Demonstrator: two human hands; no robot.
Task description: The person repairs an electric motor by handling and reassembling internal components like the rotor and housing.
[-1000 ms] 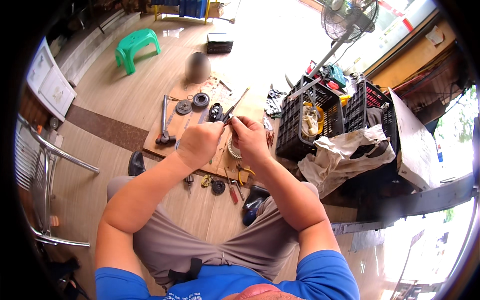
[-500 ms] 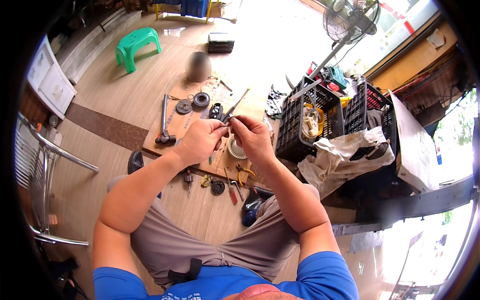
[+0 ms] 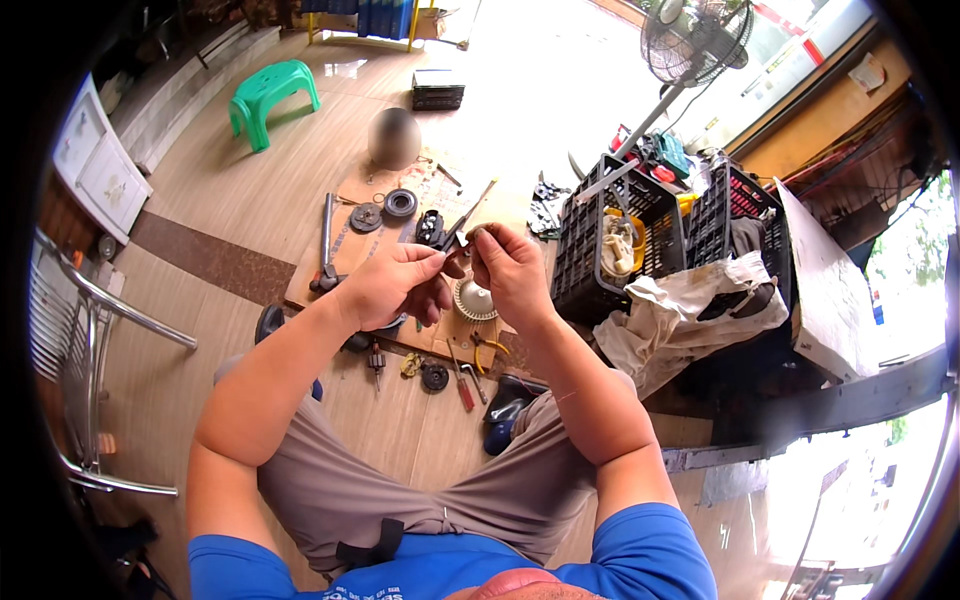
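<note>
My left hand point(image 3: 395, 288) and my right hand point(image 3: 510, 270) are raised close together over a cardboard sheet point(image 3: 432, 338) on the floor. The right hand pinches a small part too little to name. The left thumb and forefinger are pressed together; what they grip, if anything, cannot be made out. Just below the hands, a pale wheel with a finned rim point(image 3: 474, 300) lies on the cardboard. Beyond them are a black ring-shaped part point(image 3: 400, 203), a round grey metal disc point(image 3: 366, 217) and a dark housing-like part point(image 3: 430, 228). A hammer point(image 3: 328, 238) lies to the left.
Near my feet lie yellow-handled pliers point(image 3: 490, 346), a red-handled screwdriver point(image 3: 465, 390), a small motor armature point(image 3: 376, 362) and a round black part point(image 3: 434, 377). Black crates point(image 3: 575, 265) with a draped cloth point(image 3: 700, 315) stand right. A green stool point(image 3: 272, 92) and metal chair point(image 3: 130, 300) are left.
My hands have drawn slightly apart, and the left hand's lower fingers have loosened. More of the pale finned wheel shows between them.
</note>
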